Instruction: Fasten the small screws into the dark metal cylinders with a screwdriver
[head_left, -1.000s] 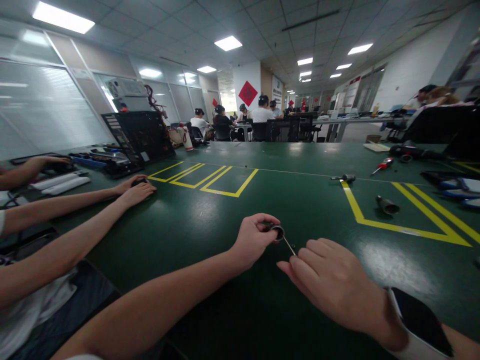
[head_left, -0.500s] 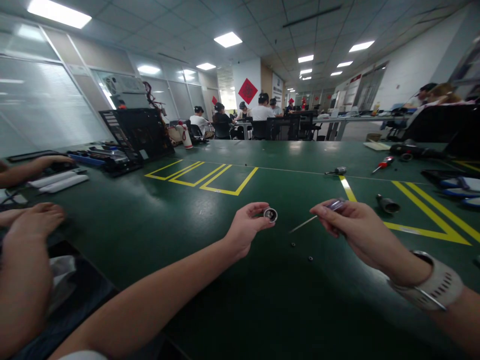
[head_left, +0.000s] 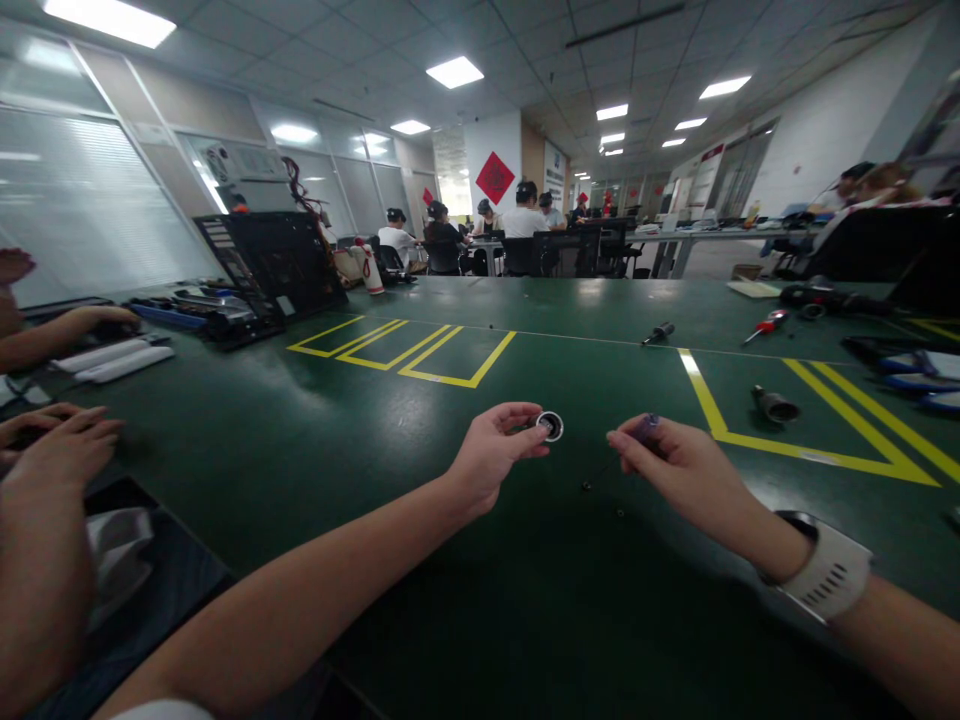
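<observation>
My left hand (head_left: 496, 448) pinches a short, round, hollow metal part (head_left: 552, 427) between thumb and fingers, with its open end facing me. The inside of the part is dark and only partly visible. My right hand (head_left: 686, 465) grips a screwdriver (head_left: 646, 428) by its translucent purplish handle. The thin shaft slants down and left, its tip close to a small dark nut-like piece (head_left: 586, 486) on the green table; whether they touch, I cannot tell. Nearer to me lies a second small piece (head_left: 620, 513).
Farther back on the table (head_left: 360, 440) lie a small motor-like part (head_left: 658, 333), a red-handled screwdriver (head_left: 766, 326) and a grey metal housing (head_left: 777, 406). Blue-handled tools (head_left: 922, 382) are at right. A co-worker's hands (head_left: 64, 440) and a black computer case (head_left: 262, 265) are at left.
My right hand has moved slightly left and turned, bringing the screwdriver tip down toward the small piece. My left hand has tilted the round part a little. The motor-like part has shifted left.
</observation>
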